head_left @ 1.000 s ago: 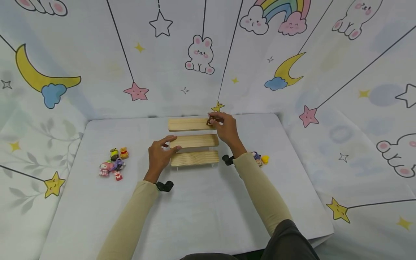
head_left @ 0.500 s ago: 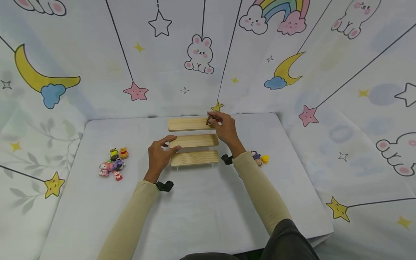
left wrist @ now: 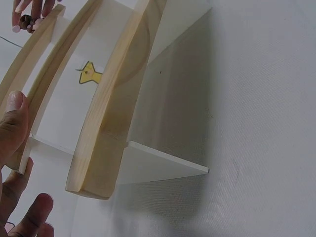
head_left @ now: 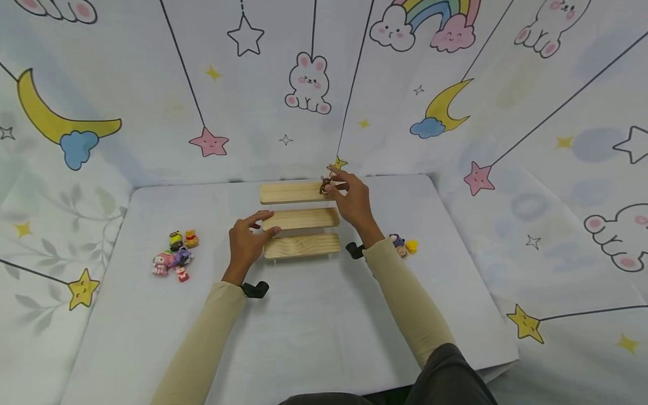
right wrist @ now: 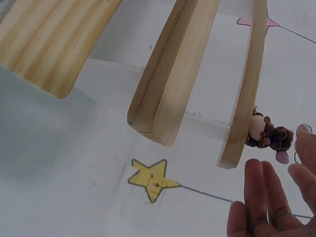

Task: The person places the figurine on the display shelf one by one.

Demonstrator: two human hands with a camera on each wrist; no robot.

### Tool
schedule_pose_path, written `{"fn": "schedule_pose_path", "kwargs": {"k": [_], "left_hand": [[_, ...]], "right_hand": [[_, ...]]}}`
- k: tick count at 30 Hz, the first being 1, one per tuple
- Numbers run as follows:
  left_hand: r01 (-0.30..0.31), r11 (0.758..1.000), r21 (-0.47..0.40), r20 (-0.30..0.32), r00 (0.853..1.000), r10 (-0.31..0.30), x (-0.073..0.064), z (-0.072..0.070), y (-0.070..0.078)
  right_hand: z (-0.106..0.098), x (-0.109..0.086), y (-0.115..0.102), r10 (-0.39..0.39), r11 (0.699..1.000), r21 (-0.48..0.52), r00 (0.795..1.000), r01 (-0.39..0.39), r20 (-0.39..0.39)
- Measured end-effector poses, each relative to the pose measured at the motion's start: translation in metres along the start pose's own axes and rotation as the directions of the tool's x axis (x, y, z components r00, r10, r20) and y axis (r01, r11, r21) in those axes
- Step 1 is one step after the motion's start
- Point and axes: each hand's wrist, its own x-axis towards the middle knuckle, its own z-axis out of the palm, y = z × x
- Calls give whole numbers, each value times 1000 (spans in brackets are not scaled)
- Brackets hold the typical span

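Right fingers (head_left: 338, 170) have spread apart beside the brown figurine (head_left: 325, 185), while left fingers (head_left: 263, 215) grip the middle shelf (head_left: 304, 218).

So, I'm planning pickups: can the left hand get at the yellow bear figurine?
Probably yes: bare tabletop separates the left hand from the yellow bear figurine, though that hand must first release the middle shelf.

Perhaps a nursery-style booth, judging by the cartoon-printed cloth walls (head_left: 263, 107).

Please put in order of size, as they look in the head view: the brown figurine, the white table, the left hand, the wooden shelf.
1. White table
2. Wooden shelf
3. Left hand
4. Brown figurine, partly hidden by fingers
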Motion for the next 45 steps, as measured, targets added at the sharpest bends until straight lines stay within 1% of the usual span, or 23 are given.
{"fn": "schedule_pose_path", "kwargs": {"k": [7,14,21,24,31,38,45], "left_hand": [[-4,1000,8,-1,1000,4,0,0,0],[2,1000,9,-2,1000,-2,0,1,2],[8,1000,4,4,1000,-8,0,1,1],[14,1000,5,6,1000,-14,0,1,1],[40,999,7,11,999,-40,2,1,1],[30,1000,3,8,1000,-30,1,1,0],[20,1000,-11,6,1000,-20,1,1,0]], "right_hand": [[-9,-4,6,-25,999,31,998,27,-61],[-18,-11,10,-11,998,62,995,17,-96],[-25,-18,18,3,999,32,991,1,-134],[-29,-21,21,4,999,38,989,1,-147],[-39,-28,32,20,999,28,986,-15,-168],[-50,-37,41,49,999,33,981,-44,-185],[-57,-46,55,48,999,35,975,-41,-217]]}}
